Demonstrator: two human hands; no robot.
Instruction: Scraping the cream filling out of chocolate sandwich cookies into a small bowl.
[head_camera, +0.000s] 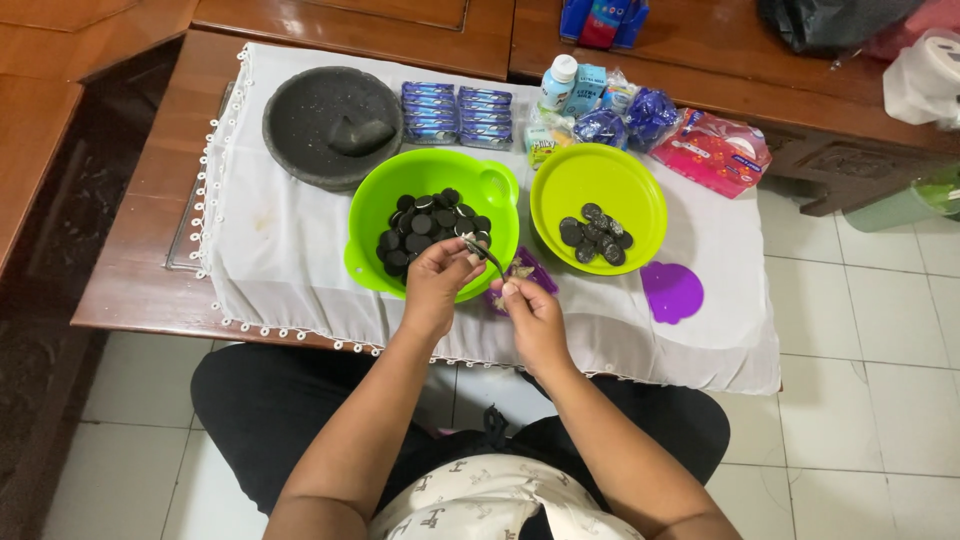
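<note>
My left hand pinches a dark round biscuit half over the near rim of a lime green bowl that holds several dark biscuit halves. My right hand grips a thin metal spoon whose tip touches the biscuit. Under my right hand lies a small purple container with pale cream in it, partly hidden by my fingers. A lime green plate to the right carries several more dark biscuits.
A stone mortar with pestle stands at the back left on the white cloth. Blue biscuit packs, a small bottle, wrapped packets and a pink packet line the back. A purple lid lies right.
</note>
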